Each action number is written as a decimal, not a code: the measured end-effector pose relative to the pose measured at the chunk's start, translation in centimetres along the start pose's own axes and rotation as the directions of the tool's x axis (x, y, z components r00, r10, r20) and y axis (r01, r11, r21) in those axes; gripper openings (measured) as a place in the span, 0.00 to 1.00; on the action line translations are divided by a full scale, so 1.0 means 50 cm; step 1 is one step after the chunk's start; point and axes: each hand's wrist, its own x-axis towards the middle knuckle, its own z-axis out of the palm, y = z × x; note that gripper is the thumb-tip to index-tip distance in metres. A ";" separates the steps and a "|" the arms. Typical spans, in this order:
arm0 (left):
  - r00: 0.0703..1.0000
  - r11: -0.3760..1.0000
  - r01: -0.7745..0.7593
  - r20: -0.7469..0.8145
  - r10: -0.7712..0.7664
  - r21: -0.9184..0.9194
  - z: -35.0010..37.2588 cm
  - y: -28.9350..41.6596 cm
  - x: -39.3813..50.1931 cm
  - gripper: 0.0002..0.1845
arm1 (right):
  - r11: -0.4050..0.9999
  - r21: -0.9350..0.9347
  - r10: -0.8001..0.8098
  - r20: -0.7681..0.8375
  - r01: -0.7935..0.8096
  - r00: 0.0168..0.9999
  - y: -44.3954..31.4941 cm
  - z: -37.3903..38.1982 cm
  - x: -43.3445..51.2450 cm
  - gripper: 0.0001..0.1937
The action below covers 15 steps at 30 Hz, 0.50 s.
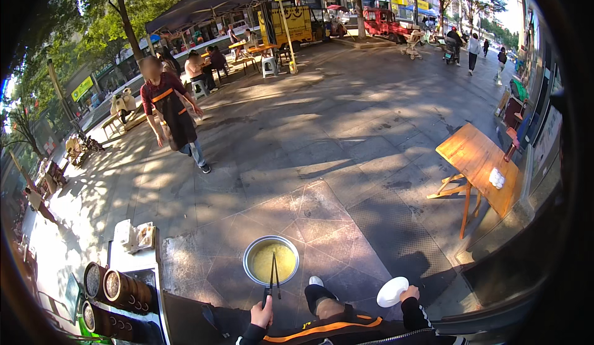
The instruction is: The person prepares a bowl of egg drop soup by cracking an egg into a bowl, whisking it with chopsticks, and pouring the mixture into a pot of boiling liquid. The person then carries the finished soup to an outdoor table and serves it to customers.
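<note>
My left hand grips a black handle at the near rim of a round metal pot. Pale yellow liquid food fills part of the pot. A pair of dark chopsticks slants from the food over the near rim, close to the thumb. Off to the right, my right hand holds a white plate by its edge, tilted. No food shows on the plate's visible face. Below, between the hands, are my dark apron with orange trim and one shoe.
Bamboo steamers stand on a counter at left, near packaged items. A folding wooden table bearing white round things stands right. A person in an apron walks on the paving ahead; people sit beneath a canopy.
</note>
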 end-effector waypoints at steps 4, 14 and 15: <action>0.992 0.967 0.125 0.032 -0.120 -0.223 -0.010 0.214 0.260 0.28 | 0.998 0.034 -0.053 0.010 0.053 0.999 -0.367 0.005 0.181 0.09; 1.000 0.991 -0.010 -0.002 0.010 -0.136 -0.091 0.613 0.991 0.18 | 0.910 0.113 -0.395 -0.049 0.398 0.917 -1.338 0.064 0.635 0.11; 1.000 0.996 -0.021 0.001 0.021 -0.086 -0.103 0.646 1.065 0.18 | 0.904 0.131 -0.402 -0.071 0.408 0.913 -1.412 0.080 0.667 0.11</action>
